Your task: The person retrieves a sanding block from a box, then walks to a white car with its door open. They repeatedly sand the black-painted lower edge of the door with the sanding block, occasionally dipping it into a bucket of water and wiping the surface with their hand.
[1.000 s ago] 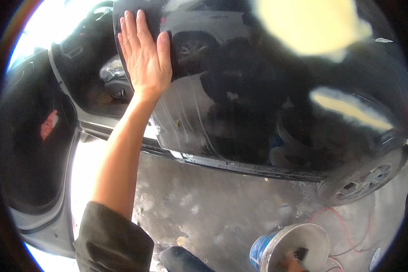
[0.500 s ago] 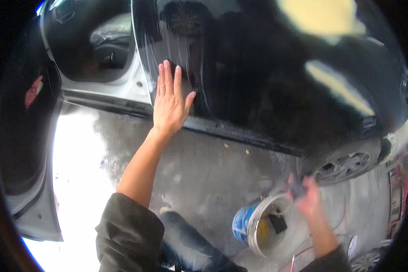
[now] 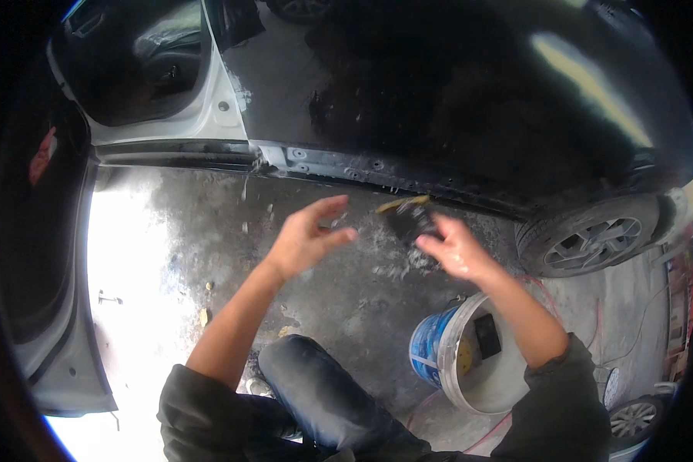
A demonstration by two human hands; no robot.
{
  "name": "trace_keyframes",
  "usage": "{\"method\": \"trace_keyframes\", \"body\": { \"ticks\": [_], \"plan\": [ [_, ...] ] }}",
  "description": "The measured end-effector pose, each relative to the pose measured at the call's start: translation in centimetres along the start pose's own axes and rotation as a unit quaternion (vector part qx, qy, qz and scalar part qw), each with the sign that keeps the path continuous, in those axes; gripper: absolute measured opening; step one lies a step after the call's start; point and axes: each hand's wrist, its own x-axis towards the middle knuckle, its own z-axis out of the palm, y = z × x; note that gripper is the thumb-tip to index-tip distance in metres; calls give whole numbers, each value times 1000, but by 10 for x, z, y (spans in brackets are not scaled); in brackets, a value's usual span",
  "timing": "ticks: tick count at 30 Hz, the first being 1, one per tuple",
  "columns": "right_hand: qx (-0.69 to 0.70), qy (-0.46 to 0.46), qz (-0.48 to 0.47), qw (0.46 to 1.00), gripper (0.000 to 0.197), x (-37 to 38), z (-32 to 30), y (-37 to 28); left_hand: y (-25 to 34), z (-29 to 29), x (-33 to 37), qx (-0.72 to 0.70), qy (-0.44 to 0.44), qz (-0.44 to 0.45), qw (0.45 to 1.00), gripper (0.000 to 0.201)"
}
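Observation:
My right hand (image 3: 456,245) grips a dark, wet piece of sandpaper (image 3: 406,223) with a yellowish edge, between thumb and fingers. Water splashes around it, above the concrete floor. My left hand (image 3: 306,237) hangs open to its left, thumb apart from the fingers, touching nothing. Beyond both hands stretches the black car panel (image 3: 408,100), with its lower sill (image 3: 339,160) showing below. A pale yellow patch (image 3: 589,85) marks the panel at right. Below my right forearm stands a blue and white bucket (image 3: 431,346), with a black rectangular piece (image 3: 487,336) and a yellow round piece (image 3: 463,358) inside.
At left an open car door (image 3: 42,254) swings out, with a reddish cloth-like piece (image 3: 43,156) on it. A car wheel (image 3: 599,237) is at right. My bent knee (image 3: 308,369) is below my hands. A red hose (image 3: 489,435) runs along the floor.
My right hand has come up from the bucket, toward the panel, with the sandpaper. My left hand has left the panel and moved back over the floor. The view has shifted lower.

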Motion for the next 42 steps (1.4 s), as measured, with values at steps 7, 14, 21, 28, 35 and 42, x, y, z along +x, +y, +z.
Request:
{"method": "trace_keyframes", "body": {
  "ticks": [7,14,21,28,35,42],
  "plan": [
    [84,-120,16,989,42,-2,43,-12,-18,21,-7,-138,-49,-69,987,32],
    [378,-207,47,901,72,-4,29,2,-20,22,-21,-446,63,-184,874,22],
    [585,-144,126,788,23,15,71,21,-11,54,-18,-363,-30,-187,912,23],
    [550,-104,120,820,24,9,72,25,-14,38,-22,-292,-30,-145,945,18],
    [483,-117,165,852,48,6,59,18,12,47,-32,91,143,-63,984,16],
    [709,-142,91,684,46,1,65,1,3,63,-45,268,90,309,908,41]
  ]
}}
